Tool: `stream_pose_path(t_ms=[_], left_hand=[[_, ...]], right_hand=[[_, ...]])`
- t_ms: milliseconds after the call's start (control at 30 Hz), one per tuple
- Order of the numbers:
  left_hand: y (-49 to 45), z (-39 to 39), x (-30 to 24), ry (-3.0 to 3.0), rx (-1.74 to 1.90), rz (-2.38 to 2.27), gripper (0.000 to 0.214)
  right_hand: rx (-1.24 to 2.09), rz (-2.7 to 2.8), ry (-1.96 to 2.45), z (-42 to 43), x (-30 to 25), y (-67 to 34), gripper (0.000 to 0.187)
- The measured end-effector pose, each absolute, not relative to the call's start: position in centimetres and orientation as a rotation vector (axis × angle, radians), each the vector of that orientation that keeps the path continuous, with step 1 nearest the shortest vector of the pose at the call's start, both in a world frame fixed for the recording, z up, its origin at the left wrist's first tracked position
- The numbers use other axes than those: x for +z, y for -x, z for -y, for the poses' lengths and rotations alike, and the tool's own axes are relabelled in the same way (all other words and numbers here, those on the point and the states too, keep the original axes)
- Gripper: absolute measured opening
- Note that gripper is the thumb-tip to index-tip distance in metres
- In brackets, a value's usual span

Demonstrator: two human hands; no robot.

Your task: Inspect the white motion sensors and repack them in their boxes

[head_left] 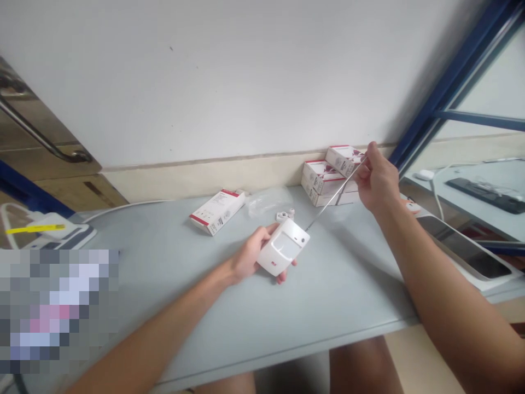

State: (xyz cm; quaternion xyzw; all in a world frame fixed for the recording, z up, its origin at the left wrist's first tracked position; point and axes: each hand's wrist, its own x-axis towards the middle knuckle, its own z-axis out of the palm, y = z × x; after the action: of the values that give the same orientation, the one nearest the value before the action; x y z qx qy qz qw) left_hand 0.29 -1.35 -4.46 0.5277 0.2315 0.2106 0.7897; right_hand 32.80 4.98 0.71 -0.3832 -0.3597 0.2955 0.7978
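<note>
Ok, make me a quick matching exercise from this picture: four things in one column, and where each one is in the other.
Things:
1. white motion sensor
2. thin metal rod
3. single red-and-white box
4. stacked red-and-white boxes

Places:
A. lying on the table
B. pinched in the right hand
C. piled by the wall
D. held in the left hand

Pairs: 1-D, 2-B, 3-A, 4-C

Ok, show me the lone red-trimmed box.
In the head view, the box lies on the grey table, left of the clear plastic bag, beyond the left hand.
</note>
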Motion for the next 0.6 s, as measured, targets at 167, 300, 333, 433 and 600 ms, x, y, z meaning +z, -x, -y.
stream_pose_path(t_ms=[167,300,333,433,600], left_hand=[[-0.22,1.17,-4.70,-1.126,0.459,-0.481,0.046],[-0.12,1.13,-4.53,-1.102,0.471,-0.434,0.048],[-0.07,1.12,-4.44,-1.095,0.473,-0.419,0.049],[0.12,1.03,-4.22,-1.073,0.460,-0.373,0.057],[0.32,0.84,-4.17,-1.067,0.446,-0.325,0.064]], right_hand=[[0.457,0.763,0.955,-5.10,0.41,-32.43,0.047],[0.333,0.772,1.022,-5.16,0.24,-32.29,0.045],[0.333,0.786,1.019,-5.16,0.23,-32.30,0.044],[0.355,0.803,1.001,-5.11,0.30,-32.29,0.044],[0.448,0.731,0.948,-4.88,0.70,-31.96,0.030]])
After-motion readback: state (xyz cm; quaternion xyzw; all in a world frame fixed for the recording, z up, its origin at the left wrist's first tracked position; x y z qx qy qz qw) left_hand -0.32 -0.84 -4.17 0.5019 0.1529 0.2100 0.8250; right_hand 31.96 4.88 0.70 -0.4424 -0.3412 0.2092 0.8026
